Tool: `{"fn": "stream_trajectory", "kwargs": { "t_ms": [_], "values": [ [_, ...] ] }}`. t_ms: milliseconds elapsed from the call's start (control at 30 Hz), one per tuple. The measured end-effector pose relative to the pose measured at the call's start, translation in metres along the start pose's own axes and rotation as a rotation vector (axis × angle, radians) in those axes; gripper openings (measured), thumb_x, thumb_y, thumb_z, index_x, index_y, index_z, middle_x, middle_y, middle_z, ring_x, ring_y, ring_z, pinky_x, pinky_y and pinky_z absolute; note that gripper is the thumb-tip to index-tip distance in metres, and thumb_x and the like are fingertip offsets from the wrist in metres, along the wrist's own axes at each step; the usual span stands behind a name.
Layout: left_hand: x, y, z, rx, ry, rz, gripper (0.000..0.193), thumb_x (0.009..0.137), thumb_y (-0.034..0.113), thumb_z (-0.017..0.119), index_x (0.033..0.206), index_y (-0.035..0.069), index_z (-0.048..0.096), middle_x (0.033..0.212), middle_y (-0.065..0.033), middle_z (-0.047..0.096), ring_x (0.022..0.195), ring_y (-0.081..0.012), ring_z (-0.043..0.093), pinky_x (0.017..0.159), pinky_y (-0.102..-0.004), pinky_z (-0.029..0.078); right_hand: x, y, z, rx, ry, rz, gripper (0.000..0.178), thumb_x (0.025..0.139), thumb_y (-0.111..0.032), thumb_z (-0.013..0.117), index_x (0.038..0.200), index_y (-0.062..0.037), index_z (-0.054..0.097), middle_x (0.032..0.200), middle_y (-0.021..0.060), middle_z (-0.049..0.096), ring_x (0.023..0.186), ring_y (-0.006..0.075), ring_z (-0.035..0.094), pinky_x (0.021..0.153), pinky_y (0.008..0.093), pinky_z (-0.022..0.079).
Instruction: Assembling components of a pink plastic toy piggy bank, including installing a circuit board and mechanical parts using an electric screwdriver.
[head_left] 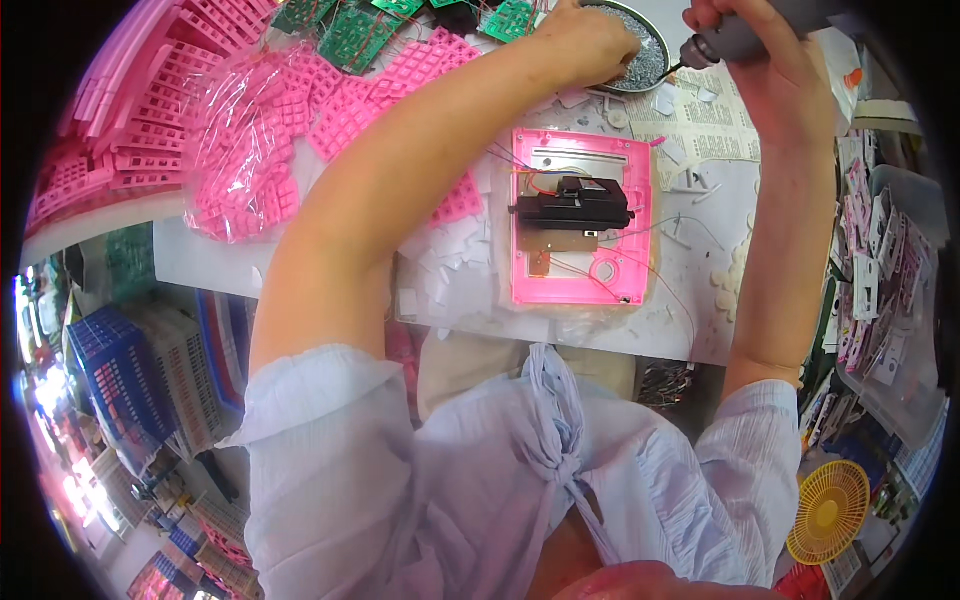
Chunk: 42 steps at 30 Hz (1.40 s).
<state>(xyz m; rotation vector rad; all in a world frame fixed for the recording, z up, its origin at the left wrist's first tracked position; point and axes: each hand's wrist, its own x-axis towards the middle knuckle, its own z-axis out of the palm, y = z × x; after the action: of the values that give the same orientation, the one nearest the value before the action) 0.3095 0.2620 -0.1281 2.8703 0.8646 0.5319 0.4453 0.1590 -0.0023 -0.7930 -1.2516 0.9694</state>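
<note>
My left hand (588,46) reaches across to a round dish (664,50) of small grey screws (645,68). Its fingers are bent together down at the screws; what they pinch, if anything, is hidden. My right hand (768,48) grips a dark grey electric screwdriver (705,50), its bit pointing left at the dish's rim. In front of me on the table lies a pink plastic casing (527,280), inner side up. A black mechanism block (575,206) sits across it, with a brown circuit board (550,241) and thin red, blue and grey wires around it.
Pink key grids (340,115), some in a clear plastic bag (240,150), cover the table's left. Green circuit boards (355,40) lie at the back. Newspaper (700,120) and small white parts (690,185) are on the right, beside a bin (900,330) of parts.
</note>
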Motion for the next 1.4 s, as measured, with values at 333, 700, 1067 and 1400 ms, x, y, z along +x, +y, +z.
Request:
{"fn": "stream_trajectory", "kwargs": {
  "t_ms": [333, 700, 1067, 1400],
  "values": [
    [0.012, 0.002, -0.015, 0.173, -0.184, -0.129, 0.028, 0.089, 0.026, 0.055, 0.095, 0.008, 0.077, 0.100, -0.0155, 0.074, 0.101, -0.0309, 0.068, 0.092, -0.0523, 0.046, -0.028, 0.000, -0.005, -0.104, 0.027, 0.067, 0.044, 0.093, -0.013, 0.065, 0.132, 0.0036, 0.052, 0.089, 0.0101, 0.065, 0.081, 0.0214, 0.065, 0.079, 0.0348, 0.051],
    [-0.154, 0.099, -0.087, -0.416, 0.214, 0.018, 0.009, 0.082, 0.016, 0.076, 0.089, 0.016, 0.071, 0.082, 0.0026, 0.067, 0.078, -0.0192, 0.061, 0.087, -0.0407, 0.035, -0.099, -0.025, 0.020, 0.319, -0.294, -0.123, 0.034, 0.100, -0.027, 0.058, 0.130, -0.0126, 0.051, 0.068, -0.0062, 0.052, 0.063, 0.0095, 0.050, 0.061, 0.0296, 0.041],
    [-0.164, 0.108, -0.084, -0.571, 0.197, -0.136, 0.012, 0.077, 0.016, 0.081, 0.083, 0.014, 0.071, 0.072, 0.0031, 0.061, 0.075, -0.0169, 0.059, 0.080, -0.0394, 0.033, -0.112, -0.026, 0.051, 0.192, -0.220, -0.074, 0.033, 0.100, -0.030, 0.063, 0.125, -0.0128, 0.050, 0.060, -0.0063, 0.048, 0.053, 0.0092, 0.046, 0.051, 0.0281, 0.037],
    [-0.134, 0.061, -0.096, -0.329, -0.268, -0.244, 0.020, 0.077, 0.027, 0.074, 0.087, 0.011, 0.072, 0.091, -0.0060, 0.070, 0.097, -0.0242, 0.063, 0.090, -0.0425, 0.035, -0.102, -0.015, 0.031, 0.306, -0.243, -0.118, 0.033, 0.097, -0.023, 0.060, 0.124, -0.0067, 0.050, 0.061, -0.0022, 0.045, 0.055, 0.0106, 0.043, 0.057, 0.0306, 0.041]
  ]
}}
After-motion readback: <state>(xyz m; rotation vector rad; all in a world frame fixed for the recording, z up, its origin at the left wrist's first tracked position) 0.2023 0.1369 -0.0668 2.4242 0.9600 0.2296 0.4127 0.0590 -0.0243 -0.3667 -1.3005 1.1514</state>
